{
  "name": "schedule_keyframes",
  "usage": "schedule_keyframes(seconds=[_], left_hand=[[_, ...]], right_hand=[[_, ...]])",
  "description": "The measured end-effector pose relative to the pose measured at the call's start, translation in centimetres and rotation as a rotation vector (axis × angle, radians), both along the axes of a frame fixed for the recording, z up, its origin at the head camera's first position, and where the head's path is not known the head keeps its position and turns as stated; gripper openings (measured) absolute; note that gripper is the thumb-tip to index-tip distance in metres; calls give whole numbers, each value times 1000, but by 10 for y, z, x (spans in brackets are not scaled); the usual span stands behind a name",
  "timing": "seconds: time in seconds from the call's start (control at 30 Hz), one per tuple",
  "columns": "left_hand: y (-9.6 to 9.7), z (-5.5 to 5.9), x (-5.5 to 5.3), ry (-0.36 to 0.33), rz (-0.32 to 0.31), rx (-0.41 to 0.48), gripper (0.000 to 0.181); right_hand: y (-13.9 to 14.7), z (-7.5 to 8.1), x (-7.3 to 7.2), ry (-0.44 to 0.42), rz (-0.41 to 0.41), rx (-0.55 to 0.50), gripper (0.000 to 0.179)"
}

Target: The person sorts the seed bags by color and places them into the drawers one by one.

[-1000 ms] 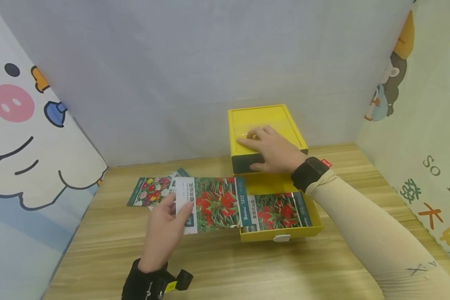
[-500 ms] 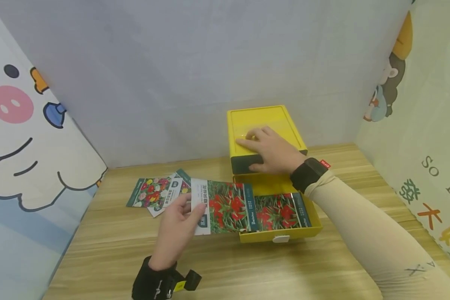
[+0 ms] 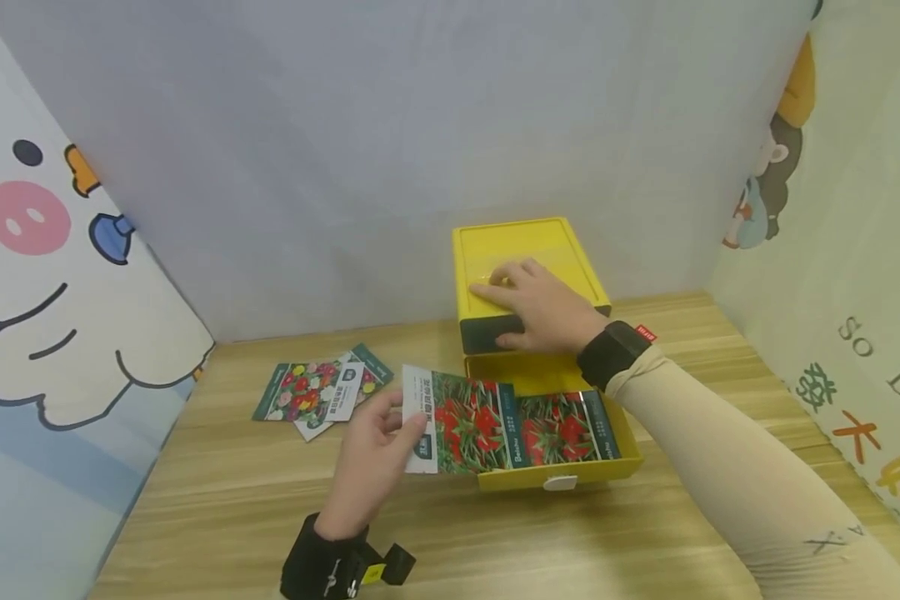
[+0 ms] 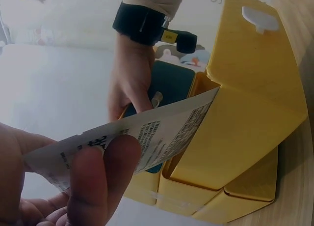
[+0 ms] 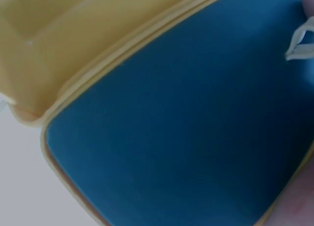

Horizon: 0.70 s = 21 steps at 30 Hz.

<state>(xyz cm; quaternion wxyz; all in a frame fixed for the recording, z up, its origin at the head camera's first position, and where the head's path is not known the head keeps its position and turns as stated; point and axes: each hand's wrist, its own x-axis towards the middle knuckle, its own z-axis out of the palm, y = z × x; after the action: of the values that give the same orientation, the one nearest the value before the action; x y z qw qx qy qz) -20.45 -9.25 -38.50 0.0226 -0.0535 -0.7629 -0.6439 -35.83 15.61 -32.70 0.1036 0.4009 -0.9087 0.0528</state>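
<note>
My left hand pinches the white end of a seed packet with red flowers, thumb on top. Its dark green end lies over the left side of a pulled-out yellow drawer. A matching red-flower packet lies inside that drawer, partly covered by the held one. My right hand grips the front top edge of the yellow drawer box, fingers on top and thumb against the dark green front. In the left wrist view, the held packet's printed back faces the camera.
Left of the drawer, on the wooden table, lie overlapping flower seed packets. A grey cloth wall rises behind the box. Printed cartoon panels stand on both sides. A white knob juts from the drawer's front.
My left hand has moved the held packet rightward, so it covers more of the drawer and uncovers the packets on the table. My right hand has stayed on the box.
</note>
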Motion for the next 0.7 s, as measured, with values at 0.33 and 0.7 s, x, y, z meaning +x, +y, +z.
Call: schedule_keyframes(seconds=[0.33,0.7], left_hand=[[5,-3,-2,-34,-6,-10,34],[12,-8,-4,-89,-41,5,39]], right_hand=[[-3,3,2,-21,-13,-4,75],[-1,1,2,-13,-8,-6,75]])
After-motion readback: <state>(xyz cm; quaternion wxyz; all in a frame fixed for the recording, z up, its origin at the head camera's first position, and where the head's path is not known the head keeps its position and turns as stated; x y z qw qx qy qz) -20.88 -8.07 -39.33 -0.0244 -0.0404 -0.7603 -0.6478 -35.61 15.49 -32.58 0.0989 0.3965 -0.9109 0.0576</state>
